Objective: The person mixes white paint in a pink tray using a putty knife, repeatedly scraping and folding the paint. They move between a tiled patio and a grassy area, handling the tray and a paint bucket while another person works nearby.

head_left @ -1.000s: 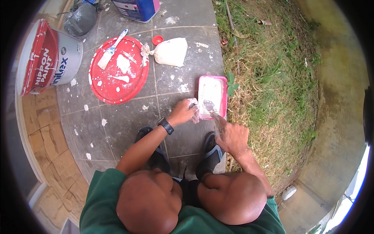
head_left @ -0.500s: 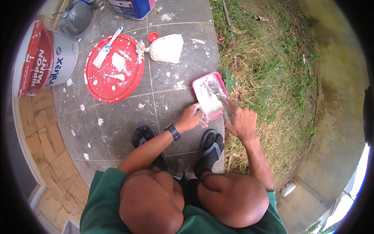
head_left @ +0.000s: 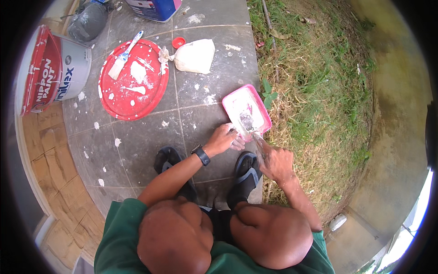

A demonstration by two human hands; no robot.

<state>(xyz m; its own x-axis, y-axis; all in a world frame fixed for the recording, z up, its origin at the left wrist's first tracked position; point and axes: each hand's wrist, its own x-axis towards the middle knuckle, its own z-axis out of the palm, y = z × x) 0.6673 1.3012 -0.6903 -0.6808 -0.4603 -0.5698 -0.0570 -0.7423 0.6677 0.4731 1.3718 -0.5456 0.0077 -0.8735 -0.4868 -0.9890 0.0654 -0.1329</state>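
A pink-rimmed plastic tub [head_left: 265,111] with white paste [head_left: 245,101] in it sits at the right edge of the tiled floor, tilted slightly in the view. My left hand [head_left: 224,138], paste on its fingers, grips the tub's near left corner. My right hand [head_left: 275,160] is closed around what looks like a putty knife [head_left: 247,121]; its grey, paste-smeared blade rests inside the tub toward the near end. The grip mostly hides the handle.
Left of the tub lie a paint-spotted red lid [head_left: 155,98] with a brush [head_left: 123,59] on it, a knotted bag of white material [head_left: 196,55] and a small red cap [head_left: 178,42]. A paint bucket [head_left: 75,68] and a blue container [head_left: 153,10] stand beyond. Grass [head_left: 310,105] borders the tiles.
My right hand has drawn the putty knife toward me, from the tub's far part to its near end. The tub has turned slightly. My left hand stays at its corner.
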